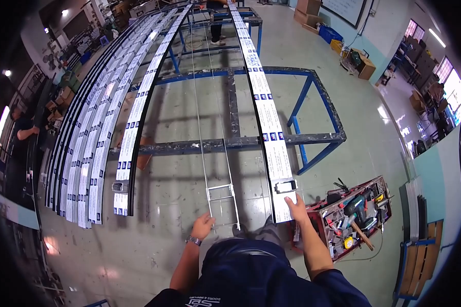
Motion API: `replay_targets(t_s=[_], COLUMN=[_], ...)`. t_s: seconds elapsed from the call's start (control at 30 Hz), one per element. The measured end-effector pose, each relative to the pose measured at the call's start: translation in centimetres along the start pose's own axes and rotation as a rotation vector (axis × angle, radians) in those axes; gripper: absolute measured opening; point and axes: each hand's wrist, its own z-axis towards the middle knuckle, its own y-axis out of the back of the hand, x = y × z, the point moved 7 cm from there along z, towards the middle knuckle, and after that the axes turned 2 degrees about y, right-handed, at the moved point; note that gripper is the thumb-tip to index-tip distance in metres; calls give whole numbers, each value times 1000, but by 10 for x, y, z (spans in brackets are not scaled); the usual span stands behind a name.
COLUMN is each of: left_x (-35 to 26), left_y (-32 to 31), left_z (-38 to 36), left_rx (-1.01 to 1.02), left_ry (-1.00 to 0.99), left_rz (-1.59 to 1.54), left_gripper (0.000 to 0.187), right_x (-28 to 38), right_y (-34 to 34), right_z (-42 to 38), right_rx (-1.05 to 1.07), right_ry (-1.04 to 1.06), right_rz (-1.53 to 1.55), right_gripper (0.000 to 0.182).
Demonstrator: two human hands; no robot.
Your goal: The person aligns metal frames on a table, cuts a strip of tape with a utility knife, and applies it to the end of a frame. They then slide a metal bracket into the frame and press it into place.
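My right hand [296,209] is at the near end of a long profile [271,120] covered in white printed film, its thumb on top and fingers by the right edge. Just ahead of the thumb, a rectangular dark-rimmed fitting [286,186] sits in the profile's face. My left hand [204,225], with a watch on the wrist, is closed at the near left corner of a narrow frame of thin pale rods [221,193]. That frame has short crossbars and runs away from me between two profiles. A second film-covered profile [133,135] lies to the left, with a similar fitting [119,187].
Blue-legged work stands [305,102] with dark, paint-spotted tops carry the profiles. More wrapped profiles [95,148] lie side by side at the left. A red toolbox [343,217] with a drill, hammer and tape measure stands at my right. Other people stand at the far end and far left.
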Motion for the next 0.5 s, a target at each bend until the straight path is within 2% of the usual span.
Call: replay_targets(t_s=[0.13,0.2,0.27,0.33,0.37,0.4,0.43,0.47,0.5], left_x=[3,-10,-12,-45,-27,-34,-24,-14,-21], left_y=[-4,-5,-1,-3,2,3,0,1,-2], left_z=[-7,-16,-9,-21,-10,-11,-6,1,-3], left_rx=[-7,-22,7,-9,9,-19,16,36,50], left_ry=[32,80,-46,-120,-132,-178,-144,-105,-90], left_rz=[-92,-187,43,148,163,265,68,-43,-41], left_gripper=[49,37,24,29,30,23,16,20,20], right_x=[0,-3,-3,19,14,0,8,14,13], right_y=[1,1,3,3,2,3,1,0,1], right_z=[-1,2,2,-3,-3,0,-3,-6,-6], right_rx=[3,-4,-2,-10,5,-11,16,-10,-12], right_ry=[-12,-4,43,47,0,-2,-53,-59,-65], right_rz=[-1,-32,-88,-209,-140,-115,-89,-44,-32], right_gripper=[54,54,53,50,49,50,52,56,56])
